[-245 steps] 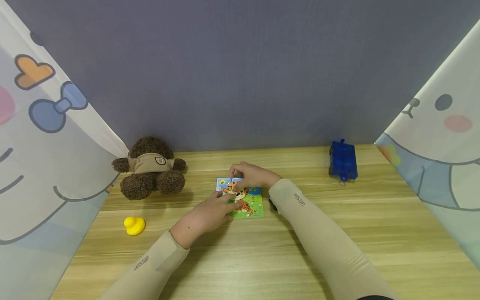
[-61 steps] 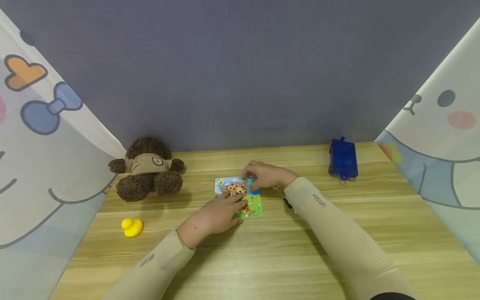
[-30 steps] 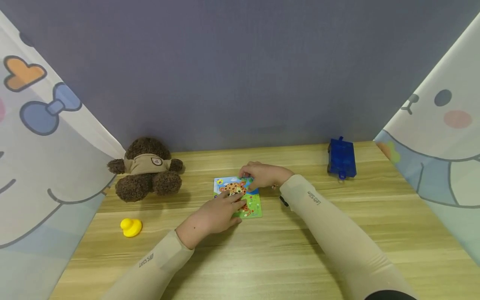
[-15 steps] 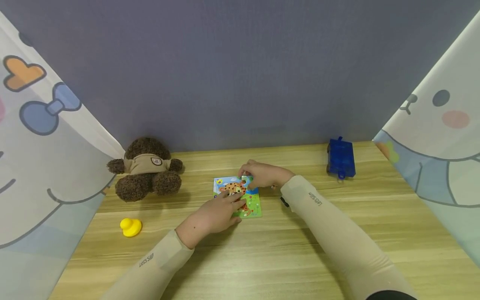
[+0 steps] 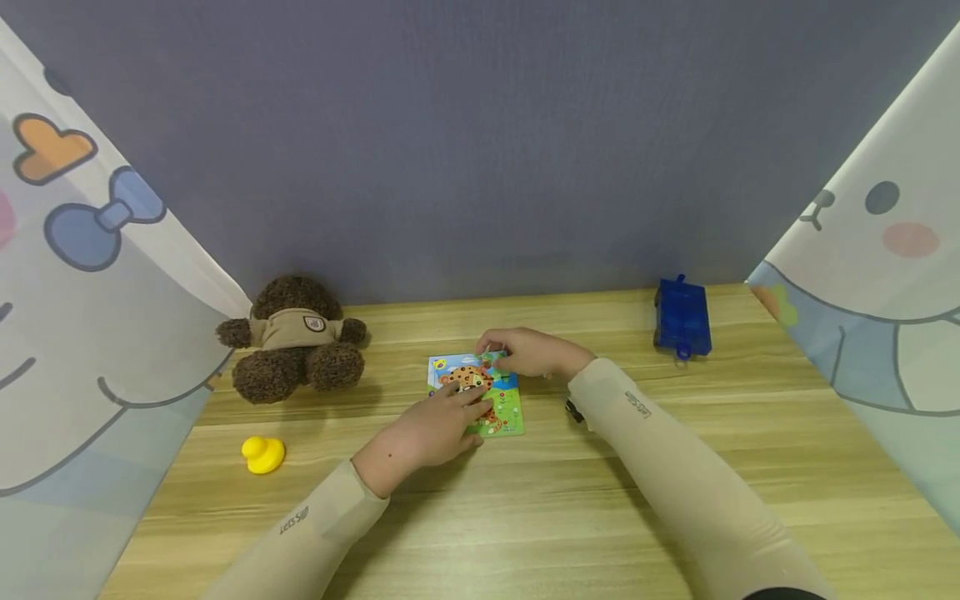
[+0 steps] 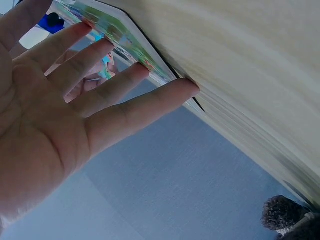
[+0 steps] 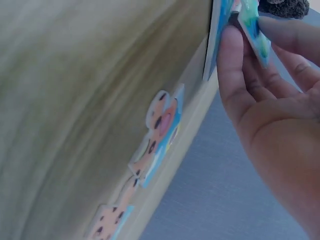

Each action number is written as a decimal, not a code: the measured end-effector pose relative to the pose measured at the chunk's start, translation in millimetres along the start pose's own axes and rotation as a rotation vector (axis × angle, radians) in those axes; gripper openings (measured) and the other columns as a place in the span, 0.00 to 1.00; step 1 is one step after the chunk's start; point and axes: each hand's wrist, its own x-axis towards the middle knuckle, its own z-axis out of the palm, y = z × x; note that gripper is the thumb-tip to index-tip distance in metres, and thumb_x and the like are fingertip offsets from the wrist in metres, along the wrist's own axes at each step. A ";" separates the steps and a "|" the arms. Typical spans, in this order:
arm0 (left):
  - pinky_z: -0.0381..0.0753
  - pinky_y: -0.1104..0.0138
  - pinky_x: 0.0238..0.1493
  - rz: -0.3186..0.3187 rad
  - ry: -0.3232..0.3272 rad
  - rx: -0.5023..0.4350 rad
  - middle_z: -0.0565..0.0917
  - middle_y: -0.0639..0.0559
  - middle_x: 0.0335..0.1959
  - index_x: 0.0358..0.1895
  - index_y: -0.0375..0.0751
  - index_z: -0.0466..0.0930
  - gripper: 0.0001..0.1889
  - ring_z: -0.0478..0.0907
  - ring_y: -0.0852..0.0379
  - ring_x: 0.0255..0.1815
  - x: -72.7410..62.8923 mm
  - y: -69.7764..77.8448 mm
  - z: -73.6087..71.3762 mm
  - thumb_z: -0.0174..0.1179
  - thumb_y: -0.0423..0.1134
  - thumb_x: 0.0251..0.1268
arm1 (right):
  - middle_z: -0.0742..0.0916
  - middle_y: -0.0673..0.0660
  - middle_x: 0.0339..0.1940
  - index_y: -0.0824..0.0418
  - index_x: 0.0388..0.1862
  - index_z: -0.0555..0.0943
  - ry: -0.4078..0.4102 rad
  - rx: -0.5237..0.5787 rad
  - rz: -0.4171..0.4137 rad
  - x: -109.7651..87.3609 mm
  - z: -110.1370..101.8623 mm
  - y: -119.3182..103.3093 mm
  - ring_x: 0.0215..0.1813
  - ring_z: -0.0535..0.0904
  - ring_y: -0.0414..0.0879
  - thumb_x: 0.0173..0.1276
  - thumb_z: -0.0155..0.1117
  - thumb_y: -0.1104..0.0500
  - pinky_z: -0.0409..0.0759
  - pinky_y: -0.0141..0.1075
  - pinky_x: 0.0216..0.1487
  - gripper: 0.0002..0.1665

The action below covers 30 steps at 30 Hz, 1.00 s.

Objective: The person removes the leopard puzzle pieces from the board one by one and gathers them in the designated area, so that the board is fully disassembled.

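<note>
Steadies the puzzle board (image 5: pixel 512 418), mid-scene, with the spread-fingered left hand (image 5: pixel 427 427), probably against sliding. Pinches a tilted puzzle piece (image 7: pixel 253 39) at the board's far edge with the right hand (image 5: pixel 531 352), seemingly for control. Has loose pieces (image 7: pixel 166 122) at right, presumably for reach.

Plain grey-blue wall (image 5: pixel 480 150) behind wood-grain tabletop (image 5: pixel 487 525); cartoon-print left drape (image 5: pixel 90 350), cartoon-print right drape (image 5: pixel 885 333).

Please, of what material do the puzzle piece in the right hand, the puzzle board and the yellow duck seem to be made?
Puzzle piece: perhaps cardboard or thin wood, printed, with a thin pale edge. Puzzle board: likely similar, smooth and printed, with a pale rim. Yellow duck: probably rubber or plastic, smooth and evenly coloured.
</note>
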 end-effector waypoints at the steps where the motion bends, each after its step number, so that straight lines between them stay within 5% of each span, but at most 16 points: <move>1: 0.67 0.40 0.84 -0.003 -0.001 -0.001 0.65 0.49 0.87 0.82 0.50 0.69 0.31 0.61 0.31 0.86 0.0 0.2 -0.2 0.60 0.53 0.81 | 0.84 0.61 0.72 0.52 0.70 0.79 0.015 -0.003 -0.004 -0.4 -0.3 0.8 0.72 0.81 0.57 0.83 0.58 0.61 0.83 0.52 0.70 0.20; 4: 0.68 0.40 0.83 -0.010 -0.002 -0.001 0.65 0.49 0.87 0.82 0.51 0.69 0.31 0.61 0.31 0.86 0.7 0.2 0.5 0.60 0.53 0.82 | 0.84 0.60 0.67 0.52 0.71 0.79 0.055 0.016 -0.005 -4.2 -3.6 1.8 0.54 0.84 0.49 0.84 0.57 0.59 0.86 0.43 0.51 0.20; 7: 0.69 0.40 0.83 -0.012 0.000 -0.002 0.65 0.50 0.87 0.82 0.51 0.70 0.31 0.61 0.32 0.86 1.0 -0.1 1.2 0.60 0.54 0.82 | 0.83 0.59 0.65 0.52 0.72 0.78 0.070 0.079 0.009 -12.2 -10.0 -0.6 0.32 0.78 0.46 0.85 0.55 0.57 0.82 0.42 0.30 0.20; 10: 0.69 0.40 0.83 -0.012 0.001 -0.003 0.64 0.50 0.87 0.82 0.51 0.70 0.31 0.61 0.32 0.86 1.2 -0.6 1.6 0.60 0.53 0.82 | 0.82 0.59 0.66 0.51 0.73 0.78 0.091 0.096 -0.006 -21.3 -18.0 -1.7 0.32 0.79 0.48 0.86 0.55 0.57 0.85 0.46 0.33 0.21; 14: 0.68 0.40 0.83 -0.013 0.001 -0.003 0.64 0.50 0.87 0.82 0.51 0.69 0.31 0.61 0.31 0.86 1.3 -0.7 1.3 0.60 0.53 0.82 | 0.84 0.60 0.66 0.49 0.73 0.78 0.144 0.064 -0.041 -35.8 -30.6 -0.3 0.56 0.83 0.51 0.86 0.55 0.57 0.85 0.47 0.56 0.21; 24: 0.65 0.39 0.85 -0.025 -0.015 -0.020 0.62 0.50 0.88 0.82 0.51 0.68 0.32 0.59 0.31 0.87 0.6 1.0 1.2 0.60 0.53 0.82 | 0.80 0.60 0.64 0.52 0.74 0.78 0.262 0.037 0.050 -85.7 -61.7 27.9 0.55 0.79 0.53 0.86 0.56 0.57 0.80 0.43 0.51 0.22; 30: 0.63 0.40 0.86 -0.026 -0.014 -0.022 0.63 0.50 0.87 0.82 0.51 0.69 0.31 0.59 0.31 0.87 0.4 1.4 1.0 0.60 0.52 0.82 | 0.81 0.65 0.68 0.57 0.75 0.77 0.258 -0.001 0.221 -115.6 -73.0 53.4 0.61 0.80 0.59 0.86 0.55 0.58 0.83 0.45 0.53 0.23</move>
